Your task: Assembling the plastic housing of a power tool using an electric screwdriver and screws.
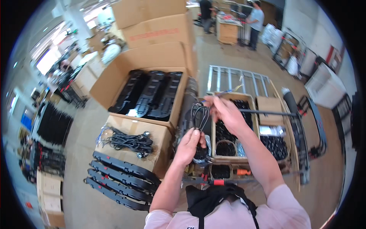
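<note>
My left hand (188,145) is closed round the lower end of a looped bundle of black cable (200,115), thumb on top. At the upper end of the loops, my right hand (224,110) has its fingers pinched on the same cable. Thin blue and yellowish wire ends (230,91) stick out past the right fingers. What exactly lies between those fingertips is partly hidden. To the left, a pile of similar black cables (127,142) with round metal ends rests on a closed cardboard box (162,143).
Ahead on the left, an open carton (179,100) holds long black plastic parts (142,93). Curved black parts (120,179) are stacked by the box. On the right stands a cart with a parts tray (213,143), a metal rack (238,78) and a bar. Two people work farther off.
</note>
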A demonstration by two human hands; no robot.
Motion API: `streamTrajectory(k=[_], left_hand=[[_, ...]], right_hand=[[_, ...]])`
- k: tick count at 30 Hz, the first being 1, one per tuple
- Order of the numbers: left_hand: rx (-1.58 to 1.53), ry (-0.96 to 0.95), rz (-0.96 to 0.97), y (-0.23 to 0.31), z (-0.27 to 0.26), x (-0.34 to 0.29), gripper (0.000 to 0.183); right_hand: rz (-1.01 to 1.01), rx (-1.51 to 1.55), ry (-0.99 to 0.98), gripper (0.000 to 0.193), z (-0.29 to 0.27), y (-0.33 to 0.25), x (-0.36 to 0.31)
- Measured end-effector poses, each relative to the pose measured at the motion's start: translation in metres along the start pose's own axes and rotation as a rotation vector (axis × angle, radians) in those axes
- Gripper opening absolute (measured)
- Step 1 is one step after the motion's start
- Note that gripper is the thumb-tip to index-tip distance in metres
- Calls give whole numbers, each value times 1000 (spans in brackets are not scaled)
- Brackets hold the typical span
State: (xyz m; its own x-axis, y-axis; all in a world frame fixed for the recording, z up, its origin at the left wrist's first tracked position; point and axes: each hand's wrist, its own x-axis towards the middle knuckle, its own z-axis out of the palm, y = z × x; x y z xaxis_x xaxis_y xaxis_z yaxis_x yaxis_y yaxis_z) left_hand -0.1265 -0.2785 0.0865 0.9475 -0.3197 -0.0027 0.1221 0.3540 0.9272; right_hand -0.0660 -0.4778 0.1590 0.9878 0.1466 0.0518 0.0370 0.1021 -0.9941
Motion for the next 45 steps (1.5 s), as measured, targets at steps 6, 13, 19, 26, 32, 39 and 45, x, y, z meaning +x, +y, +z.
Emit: streamTrajectory(k=[6,13,19,26,32,39,45], left_hand=[[-469,-293,-420,-44,58,8,37],[-364,-441,-585,-75,103,-29,34],[-272,-455,-574,-87,136,-63,32],[-146,-442,-600,-119,166,-115,29],[464,-647,-429,-156,171,-142,33],[936,70,767,-31,221,-110,58],[-147,-413,-71,-61,228,-120,56]], right_hand=[[40,449,401,37,-63,24,26],[90,717,699,27,-182,23,1],[6,585,833,24,-221,-6,-40],[-9,506,807,33,-247,-1,-117],[23,477,469,39,-199,-40,-234],[217,685,-47,49,-141,-26,-375],[269,489,-57,48,-124,-6,-408]])
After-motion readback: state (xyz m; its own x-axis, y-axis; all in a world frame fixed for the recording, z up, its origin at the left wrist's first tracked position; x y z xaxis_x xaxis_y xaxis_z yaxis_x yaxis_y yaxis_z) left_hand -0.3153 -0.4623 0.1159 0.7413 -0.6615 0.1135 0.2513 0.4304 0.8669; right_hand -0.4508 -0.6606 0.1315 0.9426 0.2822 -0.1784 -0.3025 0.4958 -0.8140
